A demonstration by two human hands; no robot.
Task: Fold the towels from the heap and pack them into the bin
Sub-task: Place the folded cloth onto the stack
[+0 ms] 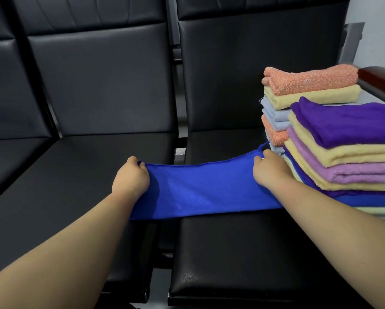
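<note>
A blue towel (200,190) lies stretched as a long band across the gap between two black seats. My left hand (131,178) is shut on its left end. My right hand (269,169) pinches its far right corner, beside the stacks. Right of that hand stands a near stack of folded towels (347,159), purple on top, with yellow, lilac and blue beneath. Behind it rises a far stack (309,85) topped by an orange towel over yellow and pale blue ones. No bin is in view.
Two black padded seats (75,175) with upright backs (102,81) fill the scene, a metal gap (179,152) between them. A dark red wooden armrest (379,79) and a grey wall (381,30) are at the right.
</note>
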